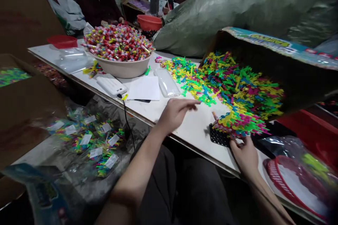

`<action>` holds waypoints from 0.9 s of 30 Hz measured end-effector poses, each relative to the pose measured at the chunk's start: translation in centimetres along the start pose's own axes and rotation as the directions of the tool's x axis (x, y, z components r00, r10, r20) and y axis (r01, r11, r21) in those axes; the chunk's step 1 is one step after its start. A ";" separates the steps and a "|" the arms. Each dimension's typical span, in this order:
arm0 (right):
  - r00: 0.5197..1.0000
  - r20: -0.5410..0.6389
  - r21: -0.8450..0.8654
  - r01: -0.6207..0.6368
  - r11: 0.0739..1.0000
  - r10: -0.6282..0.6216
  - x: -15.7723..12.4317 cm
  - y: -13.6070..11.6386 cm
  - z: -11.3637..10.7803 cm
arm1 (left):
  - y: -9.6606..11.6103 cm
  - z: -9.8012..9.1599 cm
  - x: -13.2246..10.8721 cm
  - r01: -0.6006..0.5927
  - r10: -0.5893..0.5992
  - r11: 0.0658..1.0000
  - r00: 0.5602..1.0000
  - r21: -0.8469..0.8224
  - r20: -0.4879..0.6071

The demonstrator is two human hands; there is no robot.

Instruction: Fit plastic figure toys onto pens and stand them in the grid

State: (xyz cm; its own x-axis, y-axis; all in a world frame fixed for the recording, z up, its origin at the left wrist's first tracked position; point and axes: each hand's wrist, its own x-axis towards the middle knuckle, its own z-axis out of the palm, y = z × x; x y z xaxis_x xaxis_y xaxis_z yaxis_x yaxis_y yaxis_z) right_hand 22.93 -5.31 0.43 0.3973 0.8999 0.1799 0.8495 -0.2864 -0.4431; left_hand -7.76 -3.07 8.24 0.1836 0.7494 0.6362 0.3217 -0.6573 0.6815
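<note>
My left hand (pixel 175 111) reaches over the white table (pixel 190 126), fingers stretched towards the near edge of a heap of small neon plastic toys (pixel 227 84); nothing shows in it. My right hand (pixel 244 153) grips the near edge of a black perforated tray (pixel 218 135) heaped with more of the toys (pixel 239 124). The heap spills from a tipped cardboard box (pixel 285 66) on the right.
A beige bowl (pixel 124 68) of multicoloured pieces, a white power bank (pixel 111 86) with cable, paper (pixel 144 88) and a clear packet (pixel 167 82) lie on the table. Bagged toys (pixel 89 140) sit lower left, a red basket (pixel 293 186) lower right. A person sits at the back.
</note>
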 end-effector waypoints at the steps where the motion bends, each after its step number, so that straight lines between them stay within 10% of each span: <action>1: 1.000 0.003 -0.001 0.003 1.000 -0.003 0.0 0.0 0.0 | -2.5 1.6 2.0 0.057 -0.065 0.990 0.996 0.125 0.066; 5: 1.000 0.026 0.008 0.014 1.000 -0.014 0.0 0.0 -0.2 | -9.9 7.4 6.5 0.245 -0.330 0.801 0.942 0.546 0.062; 10: 1.000 0.017 -0.021 0.003 1.000 -0.003 -0.2 -0.2 -0.2 | -12.1 9.7 5.5 0.136 -0.276 0.672 0.958 0.728 0.075; 20: 1.000 -0.001 0.098 0.022 0.995 -0.022 -0.5 -0.4 -0.9 | -9.8 9.4 4.0 0.102 -0.323 0.676 0.931 0.730 0.168; 27: 0.968 -0.216 0.445 -0.015 0.895 0.124 -1.8 1.2 -1.3 | -3.7 8.7 -3.0 0.138 -0.358 0.589 0.928 0.796 0.104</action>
State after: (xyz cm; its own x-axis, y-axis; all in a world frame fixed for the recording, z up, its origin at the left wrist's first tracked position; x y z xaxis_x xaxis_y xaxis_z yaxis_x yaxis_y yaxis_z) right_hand 23.70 -7.72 0.66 0.5652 0.7647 0.3093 0.6000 -0.1237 -0.7904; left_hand -1.39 -2.20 0.59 0.1522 0.9390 0.3085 0.9545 -0.2206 0.2007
